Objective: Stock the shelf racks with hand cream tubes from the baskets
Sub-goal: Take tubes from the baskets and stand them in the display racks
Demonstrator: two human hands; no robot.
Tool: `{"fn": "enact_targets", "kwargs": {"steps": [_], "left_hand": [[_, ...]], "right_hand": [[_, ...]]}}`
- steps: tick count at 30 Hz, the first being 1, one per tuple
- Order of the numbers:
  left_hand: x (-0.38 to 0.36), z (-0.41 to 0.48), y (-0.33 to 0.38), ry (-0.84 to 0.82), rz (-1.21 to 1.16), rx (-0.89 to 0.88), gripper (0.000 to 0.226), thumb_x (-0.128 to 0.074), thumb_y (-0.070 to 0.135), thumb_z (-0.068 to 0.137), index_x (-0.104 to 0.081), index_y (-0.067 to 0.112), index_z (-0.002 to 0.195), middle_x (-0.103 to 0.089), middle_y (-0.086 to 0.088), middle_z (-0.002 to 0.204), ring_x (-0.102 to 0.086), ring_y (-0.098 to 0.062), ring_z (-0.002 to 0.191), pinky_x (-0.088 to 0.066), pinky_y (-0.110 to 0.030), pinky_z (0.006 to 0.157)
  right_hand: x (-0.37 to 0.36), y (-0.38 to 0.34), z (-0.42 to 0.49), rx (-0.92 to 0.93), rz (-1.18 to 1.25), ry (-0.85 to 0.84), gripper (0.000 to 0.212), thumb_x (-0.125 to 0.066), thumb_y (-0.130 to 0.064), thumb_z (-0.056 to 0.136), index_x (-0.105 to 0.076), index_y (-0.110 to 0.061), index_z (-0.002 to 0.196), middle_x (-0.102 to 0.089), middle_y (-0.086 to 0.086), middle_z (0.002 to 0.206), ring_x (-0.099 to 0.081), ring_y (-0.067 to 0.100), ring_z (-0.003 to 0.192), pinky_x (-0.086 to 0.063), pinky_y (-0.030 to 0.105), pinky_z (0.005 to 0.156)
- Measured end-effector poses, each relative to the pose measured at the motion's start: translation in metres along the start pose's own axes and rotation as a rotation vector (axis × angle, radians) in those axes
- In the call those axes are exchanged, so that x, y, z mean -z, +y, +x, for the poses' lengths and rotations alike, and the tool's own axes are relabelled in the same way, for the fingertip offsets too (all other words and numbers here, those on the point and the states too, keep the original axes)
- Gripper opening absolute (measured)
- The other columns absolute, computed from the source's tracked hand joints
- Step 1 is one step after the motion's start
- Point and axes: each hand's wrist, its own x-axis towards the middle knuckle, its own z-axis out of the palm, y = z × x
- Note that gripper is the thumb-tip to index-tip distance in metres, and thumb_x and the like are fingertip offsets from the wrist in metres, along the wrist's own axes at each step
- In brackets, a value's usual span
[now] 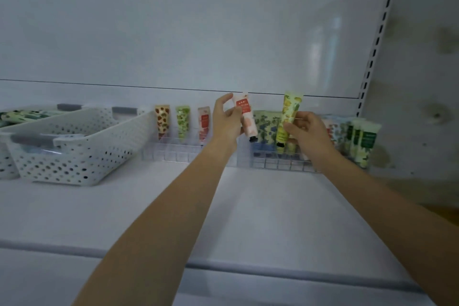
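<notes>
My left hand [227,120] grips a pink-and-white hand cream tube [246,117], cap down, above the gap between two racks. My right hand [304,131] pinches a yellow lemon-print tube [289,117], also cap down, over the wire rack [280,164] on the right. That rack holds blue-floral tubes [265,124] and green tubes [365,141]. The clear rack [173,153] on the left holds a strawberry tube [162,119], a green tube [183,120] and a pink tube [203,122], all upright. A white perforated basket [74,146] stands at the left.
A second basket [22,114] with green-print tubes sits behind the first at the far left. The white shelf [248,206] runs toward me with its front lip below. A slotted upright [375,45] rises at the right by a wooden panel.
</notes>
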Motion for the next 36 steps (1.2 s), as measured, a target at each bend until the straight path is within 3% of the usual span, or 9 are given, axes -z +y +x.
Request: {"fn": "enact_targets", "kwargs": {"steps": [6,8,14,19,22,25,27,30,36], "left_hand": [[-0.014,-0.006,-0.030,0.057,0.062,-0.012,0.027,-0.043,0.002,0.095,-0.049,0.007,0.121,-0.053,-0.012,0.118,-0.057,-0.014,0.082,-0.053,-0.031,0.069],[-0.008,-0.002,-0.027,-0.012,0.098,-0.017,0.028,-0.045,0.000,0.094,-0.049,0.010,0.120,-0.054,-0.007,0.118,-0.058,-0.010,0.083,-0.054,-0.027,0.068],[-0.004,-0.001,-0.027,-0.137,0.186,-0.019,0.036,-0.047,-0.005,0.091,-0.045,0.012,0.123,-0.052,-0.010,0.127,-0.055,-0.021,0.105,-0.053,-0.026,0.072],[-0.002,-0.003,-0.031,-0.200,0.233,-0.054,0.033,-0.050,-0.005,0.090,-0.047,0.012,0.118,-0.053,-0.009,0.126,-0.056,-0.019,0.100,-0.053,-0.020,0.062],[0.001,-0.003,-0.030,-0.196,0.208,-0.063,0.033,-0.051,-0.008,0.088,-0.048,0.014,0.112,-0.056,-0.008,0.120,-0.059,-0.017,0.093,-0.055,-0.018,0.059],[0.003,-0.003,-0.030,-0.195,0.242,-0.062,0.033,-0.054,-0.008,0.087,-0.049,0.013,0.111,-0.056,-0.010,0.121,-0.059,-0.021,0.098,-0.054,-0.022,0.065],[0.003,-0.004,-0.031,-0.210,0.250,-0.057,0.032,-0.056,-0.006,0.086,-0.050,0.013,0.111,-0.057,-0.009,0.118,-0.059,-0.022,0.098,-0.055,-0.025,0.068],[0.002,-0.005,-0.032,-0.257,0.206,-0.054,0.026,-0.058,-0.002,0.087,-0.053,0.013,0.108,-0.061,-0.004,0.106,-0.063,-0.016,0.087,-0.056,-0.021,0.062],[-0.006,-0.014,-0.033,-0.364,0.183,-0.058,0.023,-0.052,-0.004,0.089,-0.057,0.017,0.096,-0.063,-0.001,0.101,-0.064,-0.013,0.082,-0.054,-0.020,0.062]], "right_hand": [[0.018,0.018,0.013,0.127,-0.230,0.121,0.023,-0.060,-0.016,0.089,-0.046,-0.012,0.107,-0.054,-0.009,0.088,-0.055,0.013,0.086,-0.045,0.028,0.075],[0.012,0.022,0.016,0.160,-0.307,0.076,0.023,-0.059,-0.015,0.090,-0.048,-0.010,0.108,-0.053,-0.009,0.085,-0.054,0.013,0.084,-0.043,0.025,0.073],[0.004,0.036,0.023,0.164,-0.486,0.030,0.034,-0.059,-0.015,0.090,-0.046,-0.003,0.120,-0.061,0.011,0.106,-0.059,0.025,0.094,-0.050,0.039,0.082],[0.004,0.050,0.022,0.147,-0.696,-0.042,0.036,-0.058,-0.019,0.090,-0.045,-0.004,0.120,-0.060,0.012,0.106,-0.057,0.024,0.091,-0.050,0.037,0.078],[0.002,0.054,0.016,0.185,-0.724,-0.030,0.038,-0.055,-0.018,0.091,-0.043,-0.003,0.124,-0.057,0.014,0.113,-0.055,0.024,0.094,-0.047,0.033,0.075],[0.002,0.046,0.010,0.362,-0.841,0.092,0.045,-0.053,-0.022,0.093,-0.038,-0.003,0.131,-0.050,0.015,0.122,-0.051,0.027,0.103,-0.042,0.032,0.073],[-0.002,0.036,0.005,0.467,-0.752,0.088,0.044,-0.054,-0.027,0.092,-0.043,-0.005,0.129,-0.051,0.012,0.119,-0.052,0.025,0.102,-0.044,0.033,0.075],[-0.013,0.030,-0.007,0.390,-0.544,-0.112,0.041,-0.053,-0.035,0.091,-0.047,-0.013,0.125,-0.055,0.005,0.111,-0.055,0.016,0.090,-0.047,0.031,0.073],[-0.009,0.030,-0.014,0.309,-0.438,-0.157,0.040,-0.062,-0.019,0.084,-0.045,-0.011,0.119,-0.059,-0.002,0.096,-0.055,0.006,0.071,-0.050,0.031,0.067]]}}
